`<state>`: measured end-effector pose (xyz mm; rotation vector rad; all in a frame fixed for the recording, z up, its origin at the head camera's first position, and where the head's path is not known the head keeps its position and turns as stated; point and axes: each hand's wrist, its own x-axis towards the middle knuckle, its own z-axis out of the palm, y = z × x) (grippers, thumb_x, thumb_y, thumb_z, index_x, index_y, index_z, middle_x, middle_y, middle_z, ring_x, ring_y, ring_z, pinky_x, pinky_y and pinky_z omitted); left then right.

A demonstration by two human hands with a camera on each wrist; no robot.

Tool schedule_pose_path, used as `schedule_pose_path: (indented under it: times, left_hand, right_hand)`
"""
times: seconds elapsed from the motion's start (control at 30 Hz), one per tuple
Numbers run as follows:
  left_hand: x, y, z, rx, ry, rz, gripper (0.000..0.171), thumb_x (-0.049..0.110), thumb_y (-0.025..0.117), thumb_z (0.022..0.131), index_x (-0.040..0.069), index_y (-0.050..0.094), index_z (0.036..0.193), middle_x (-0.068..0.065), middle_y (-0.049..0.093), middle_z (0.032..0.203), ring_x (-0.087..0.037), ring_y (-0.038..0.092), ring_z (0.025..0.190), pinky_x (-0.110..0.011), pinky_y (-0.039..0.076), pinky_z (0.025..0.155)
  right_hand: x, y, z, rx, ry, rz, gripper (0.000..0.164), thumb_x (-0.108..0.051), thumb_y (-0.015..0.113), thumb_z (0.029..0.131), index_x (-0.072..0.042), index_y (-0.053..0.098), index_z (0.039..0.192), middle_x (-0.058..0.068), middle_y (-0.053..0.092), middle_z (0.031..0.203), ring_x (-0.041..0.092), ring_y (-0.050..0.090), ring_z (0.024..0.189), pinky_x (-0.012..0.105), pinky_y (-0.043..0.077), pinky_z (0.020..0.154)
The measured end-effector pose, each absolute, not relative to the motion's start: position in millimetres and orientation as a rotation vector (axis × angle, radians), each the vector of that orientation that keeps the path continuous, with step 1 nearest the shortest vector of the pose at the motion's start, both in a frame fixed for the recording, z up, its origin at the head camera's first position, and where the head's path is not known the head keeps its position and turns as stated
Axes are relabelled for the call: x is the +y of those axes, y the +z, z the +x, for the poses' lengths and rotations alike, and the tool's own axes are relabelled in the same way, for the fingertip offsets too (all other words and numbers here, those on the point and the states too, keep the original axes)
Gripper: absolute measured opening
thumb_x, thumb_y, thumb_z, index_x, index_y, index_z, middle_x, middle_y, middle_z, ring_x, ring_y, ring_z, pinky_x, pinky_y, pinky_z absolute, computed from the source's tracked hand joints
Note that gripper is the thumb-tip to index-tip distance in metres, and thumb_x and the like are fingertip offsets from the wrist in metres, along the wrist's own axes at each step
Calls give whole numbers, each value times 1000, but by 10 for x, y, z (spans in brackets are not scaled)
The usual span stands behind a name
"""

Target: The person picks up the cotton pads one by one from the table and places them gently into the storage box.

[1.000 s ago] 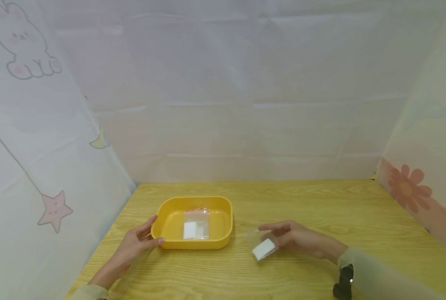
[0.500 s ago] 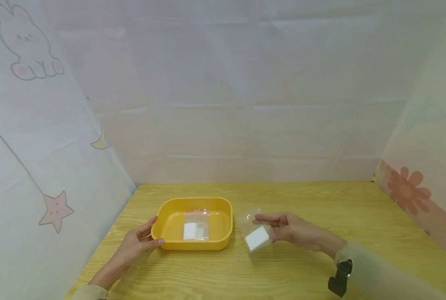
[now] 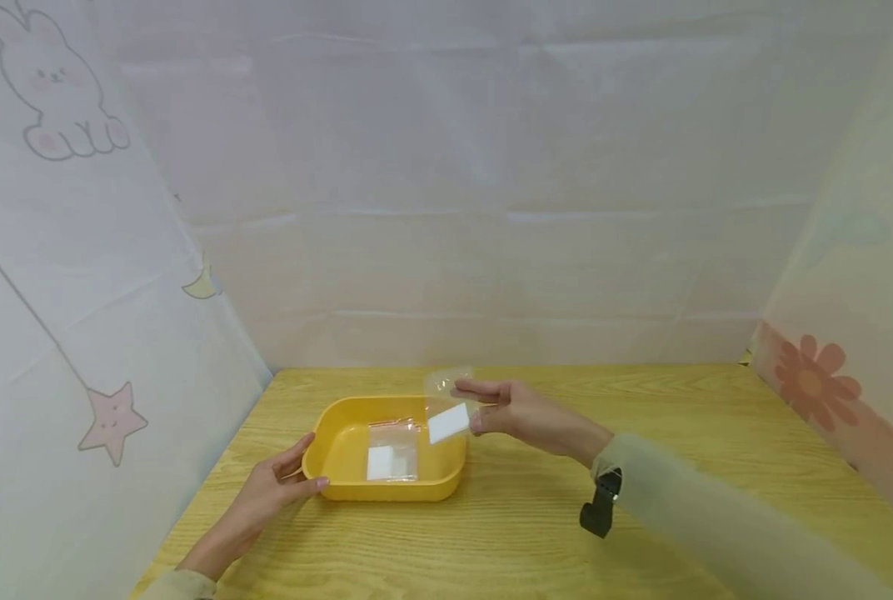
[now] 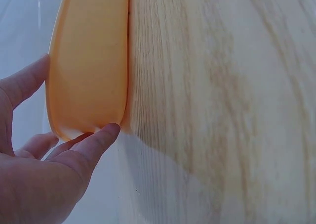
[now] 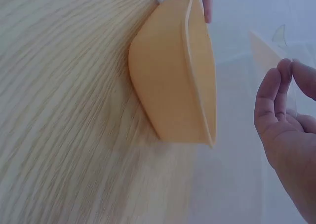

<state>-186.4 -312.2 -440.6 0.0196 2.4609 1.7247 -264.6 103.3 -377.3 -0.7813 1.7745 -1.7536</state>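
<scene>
A yellow plastic basin [image 3: 386, 492] stands on the table in the head view. My left hand [image 3: 266, 492] holds its left end, thumb at the front rim and fingers at the side; the left wrist view has the same hand [image 4: 59, 164] against the basin's wall. My right hand [image 3: 525, 417] pinches a clear plastic bag with a white block [image 3: 449, 423] in it, raised over the basin's right rim. From the right wrist view, fingertips and thumb of that hand [image 5: 286, 110] meet on the bag. Inside the basin lies another clear bag [image 3: 394, 450] with a white piece and a red-striped top.
A wood-grain table [image 3: 641, 400] lies under everything. A white cloth [image 3: 476, 167] hangs behind and on both sides, printed with a rabbit, a star and a flower. A black strap [image 3: 602, 504] hangs from the right sleeve.
My right hand has lifted the bag with the white block and carried it left, from beside the basin to over its right rim. The left hand and the basin stay put.
</scene>
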Motion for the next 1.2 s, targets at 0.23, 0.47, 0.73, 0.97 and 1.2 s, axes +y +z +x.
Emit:
schedule_pose_path:
  times: [0.23,0.47,0.73,0.97,1.2]
  left_hand:
    - [-3128,-4414,-1867,2453,1737,18,86,20,79,98,7,29,167,-23,33,165,-45,45,143,-47,50,108]
    - [-3128,-4413,-1860,2447,1749,20,86,19,80,97,8,30,167,-22,32,166,-45,45,144,-45,51,107]
    - [-3127,-4408,-1874,2403,1783,20,87,18,79,98,7,28,167,-22,27,167,-45,42,145,-41,52,106]
    - [-3127,-4379,-1870,2432,1743,2,87,21,79,98,8,28,167,-23,30,167,-45,43,145,-44,52,106]
    - [-3125,-4379,-1869,2427,1746,4,87,21,80,98,8,29,167,-23,30,166,-45,43,145,-43,52,107]
  right_hand:
    - [558,-3867,-2776,1735,-1765,-724,75,2,68,99,2,30,164,20,34,167,25,66,120,36,54,104]
    - [179,-4044,-2813,1723,-1800,-567,72,9,69,96,5,37,161,21,38,165,35,70,112,39,58,98]
    - [-79,-4165,-2819,1853,-1752,-458,73,13,75,90,8,44,156,23,46,159,25,76,90,40,62,88]
    - [-181,-4165,-2811,1935,-1660,-446,73,14,80,84,11,50,151,26,52,153,22,75,82,38,64,81]
    - [-205,-4184,-2792,2096,-1480,-560,73,12,82,83,15,50,148,29,53,150,28,76,73,43,65,72]
